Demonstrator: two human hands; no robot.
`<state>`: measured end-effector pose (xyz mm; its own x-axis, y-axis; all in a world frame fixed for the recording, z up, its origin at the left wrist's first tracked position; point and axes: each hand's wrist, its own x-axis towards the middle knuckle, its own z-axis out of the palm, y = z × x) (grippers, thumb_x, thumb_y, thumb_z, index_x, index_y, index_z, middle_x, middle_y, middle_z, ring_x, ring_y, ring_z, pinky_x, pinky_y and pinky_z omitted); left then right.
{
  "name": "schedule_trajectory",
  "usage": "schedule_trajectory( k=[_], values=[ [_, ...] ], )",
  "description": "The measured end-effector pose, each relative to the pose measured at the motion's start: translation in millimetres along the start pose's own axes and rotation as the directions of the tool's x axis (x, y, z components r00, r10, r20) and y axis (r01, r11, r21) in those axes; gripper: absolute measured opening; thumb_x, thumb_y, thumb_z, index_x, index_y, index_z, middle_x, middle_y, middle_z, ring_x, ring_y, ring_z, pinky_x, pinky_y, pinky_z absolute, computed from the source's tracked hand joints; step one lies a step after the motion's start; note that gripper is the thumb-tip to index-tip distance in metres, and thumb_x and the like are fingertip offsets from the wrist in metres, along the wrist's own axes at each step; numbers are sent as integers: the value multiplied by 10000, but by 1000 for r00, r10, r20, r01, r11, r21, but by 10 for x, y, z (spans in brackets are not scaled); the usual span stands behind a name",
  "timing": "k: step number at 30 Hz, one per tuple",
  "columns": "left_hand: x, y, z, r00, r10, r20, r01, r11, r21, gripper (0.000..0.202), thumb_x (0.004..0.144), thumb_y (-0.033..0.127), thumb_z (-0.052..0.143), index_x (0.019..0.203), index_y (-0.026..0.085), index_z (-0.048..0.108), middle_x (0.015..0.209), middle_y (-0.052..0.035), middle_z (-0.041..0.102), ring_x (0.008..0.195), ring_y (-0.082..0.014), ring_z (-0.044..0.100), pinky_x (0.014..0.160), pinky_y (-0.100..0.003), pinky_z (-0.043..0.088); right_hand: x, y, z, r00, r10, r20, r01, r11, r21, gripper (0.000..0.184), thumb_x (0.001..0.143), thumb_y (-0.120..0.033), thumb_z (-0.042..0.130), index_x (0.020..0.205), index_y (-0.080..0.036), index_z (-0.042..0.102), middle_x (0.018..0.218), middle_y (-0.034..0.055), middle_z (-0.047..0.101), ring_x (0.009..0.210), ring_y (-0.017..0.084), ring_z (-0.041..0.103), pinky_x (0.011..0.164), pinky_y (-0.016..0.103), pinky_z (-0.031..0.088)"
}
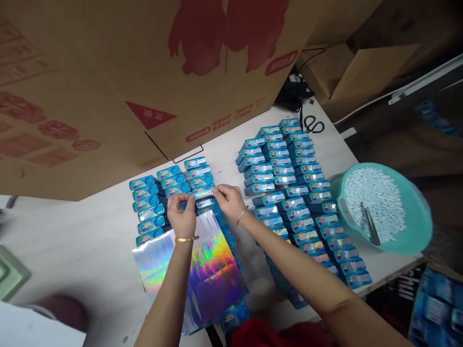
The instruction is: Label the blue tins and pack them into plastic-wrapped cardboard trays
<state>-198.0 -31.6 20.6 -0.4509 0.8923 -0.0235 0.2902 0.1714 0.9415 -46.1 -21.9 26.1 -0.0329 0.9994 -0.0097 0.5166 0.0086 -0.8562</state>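
Note:
My left hand (182, 213) and my right hand (228, 200) hover together over rows of small blue tins (170, 185) on the white table (90, 241). Both hands have fingers curled in a pinch above one tin (203, 192) in the right column. What the fingertips grip is too small to make out. A shiny holographic sticker sheet (210, 270) lies under my forearms, partly covering more blue tins. Each wrist wears a gold bangle.
A large block of blue tins (296, 193) fills the table to the right. A teal basin (415, 226) with small white pieces and tweezers sits at the right edge. Black scissors (314, 126) lie at the back. A big cardboard box (108, 72) looms behind.

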Motion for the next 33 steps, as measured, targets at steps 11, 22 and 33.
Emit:
schedule_trajectory(
  k=[11, 22, 33],
  values=[
    [290, 58, 589, 1000, -6, -4, 7, 865, 502, 70, 733, 247, 639, 713, 188, 606, 984, -53, 571, 1024, -263, 496, 956, -474, 310, 568, 376, -31, 988, 133, 80, -104, 949, -298, 273, 895, -250, 495, 670, -186, 635, 691, -9, 630, 729, 135, 541, 751, 267, 287],
    [346, 129, 570, 999, -43, -31, 52, 736, 675, 707, 638, 330, 720, 1245, 146, 408, 1241, -165, 467, 1172, -369, 431, 940, -543, 357, 216, 663, 226, 992, 43, 116, -20, 980, -197, 464, 918, -138, 316, 1338, -209, 499, 948, 42, 589, 897, 166, 547, 797, 281, 362],
    [268, -49, -506, 910, 265, 318, -385, 825, 414, 230, 904, 312, 450, 1015, 179, 601, 981, -75, 625, 935, -209, 581, 860, -365, 444, -175, 113, 60, 976, -99, 194, 188, 834, -519, 516, 919, -155, 358, 1435, -185, 369, 1157, 126, 524, 996, 256, 439, 822, 378, 334]
  ],
)
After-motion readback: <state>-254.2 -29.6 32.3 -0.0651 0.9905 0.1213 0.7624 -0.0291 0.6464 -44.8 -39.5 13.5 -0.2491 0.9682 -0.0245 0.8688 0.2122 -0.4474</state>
